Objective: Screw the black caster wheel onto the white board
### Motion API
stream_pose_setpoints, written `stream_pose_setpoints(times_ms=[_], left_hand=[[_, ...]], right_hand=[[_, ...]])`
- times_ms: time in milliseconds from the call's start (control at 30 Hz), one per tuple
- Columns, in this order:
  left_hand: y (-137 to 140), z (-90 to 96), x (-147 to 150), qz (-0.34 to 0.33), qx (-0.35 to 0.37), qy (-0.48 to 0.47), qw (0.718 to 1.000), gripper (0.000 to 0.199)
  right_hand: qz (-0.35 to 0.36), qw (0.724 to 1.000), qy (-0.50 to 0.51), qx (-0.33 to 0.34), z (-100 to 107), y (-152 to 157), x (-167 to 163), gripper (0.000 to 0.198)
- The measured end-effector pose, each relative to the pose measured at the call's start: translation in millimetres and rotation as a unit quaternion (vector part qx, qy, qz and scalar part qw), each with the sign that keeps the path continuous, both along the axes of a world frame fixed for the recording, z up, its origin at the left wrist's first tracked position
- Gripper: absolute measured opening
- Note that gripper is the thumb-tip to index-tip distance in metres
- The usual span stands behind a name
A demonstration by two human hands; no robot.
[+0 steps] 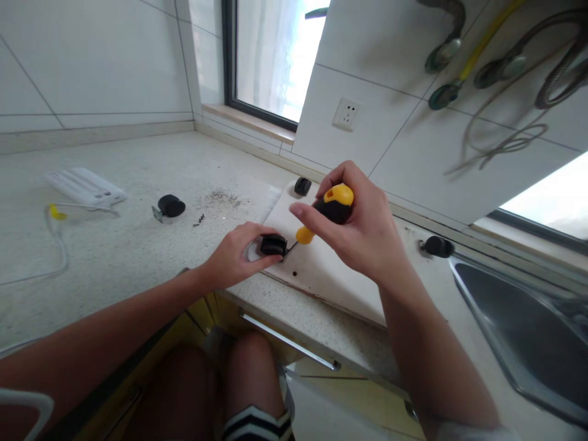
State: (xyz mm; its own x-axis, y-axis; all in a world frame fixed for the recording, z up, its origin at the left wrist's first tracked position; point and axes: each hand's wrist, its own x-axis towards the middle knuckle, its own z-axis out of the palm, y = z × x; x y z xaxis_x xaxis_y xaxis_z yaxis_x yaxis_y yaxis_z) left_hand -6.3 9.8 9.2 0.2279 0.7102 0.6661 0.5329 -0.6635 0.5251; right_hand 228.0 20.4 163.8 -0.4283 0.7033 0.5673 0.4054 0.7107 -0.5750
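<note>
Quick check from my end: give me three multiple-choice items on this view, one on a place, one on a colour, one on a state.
1. Where does the board lie?
A. on the counter
B. in the sink
C. on the floor

2. What colours is the screwdriver?
A. red and white
B. yellow and black
C. all blue

3. What is the left hand doing?
A. hanging free
B. holding the caster on the board
C. gripping the cable

Answers:
1 A, it rests on the counter left of the sink.
2 B, the right hand shows both.
3 B, its fingers wrap the caster.
</note>
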Motion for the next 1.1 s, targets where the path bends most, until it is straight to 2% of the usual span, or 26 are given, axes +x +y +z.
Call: stream_pose_setpoints(times_ms=[67,133,200,333,433,533,633,733,833,900,1033,1100], left_hand=[[-0.4,0.4,0.2,0.000,0.002,0.000,1.000,0.035],[-0.8,0.7,0.4,-0.002,0.006,-0.003,1.000,0.034],[-0.8,0.5,0.2,-0.004,0.009,-0.005,1.000,0.033],[0.4,-1.8,-0.7,-0.005,0.010,-0.003,1.000,0.033],[1.7,-3.2,-1.0,-0.011,0.004,0.000,1.000,0.033],[2.0,-3.2,-0.9,-0.017,-0.006,-0.001,1.000,0.033],[1.4,-2.5,-0.7,-0.011,-0.011,-0.004,1.000,0.034],[1.2,-2.1,-0.6,-0.011,-0.008,-0.006,1.000,0.035],[1.7,-2.3,-0.7,-0.021,0.000,-0.008,1.000,0.036],[1.9,-2.4,-0.8,-0.024,0.007,-0.008,1.000,0.035],[1.5,-2.0,-0.5,-0.023,0.005,-0.004,1.000,0.034],[1.4,-2.2,-0.5,-0.027,0.004,-0.003,1.000,0.034]], right_hand=[[0.025,0.999,0.019,-0.025,-1.5,1.9,-0.7,0.024],[0.084,0.993,0.029,-0.073,-3.7,4.3,-1.3,0.024],[0.097,0.990,0.034,-0.101,-6.0,5.9,-2.4,0.027],[0.036,0.995,0.035,-0.083,-9.1,5.2,-5.3,0.025],[0.069,0.994,0.050,-0.075,-10.9,4.7,-5.7,0.028],[0.062,0.997,0.048,-0.022,-12.7,5.3,-6.3,0.034],[0.000,0.999,0.039,0.032,-12.5,4.3,-7.8,0.020],[0.021,0.999,0.027,0.008,-10.1,1.1,-6.9,0.016],[0.064,0.997,0.020,-0.029,-8.2,-2.4,-4.8,0.031],[0.044,0.999,0.024,-0.018,-8.2,-4.0,-5.1,0.036],[0.019,1.000,0.008,-0.018,-9.4,-5.3,-8.3,0.026],[0.024,0.999,0.010,-0.029,-9.5,-5.3,-8.3,0.027]])
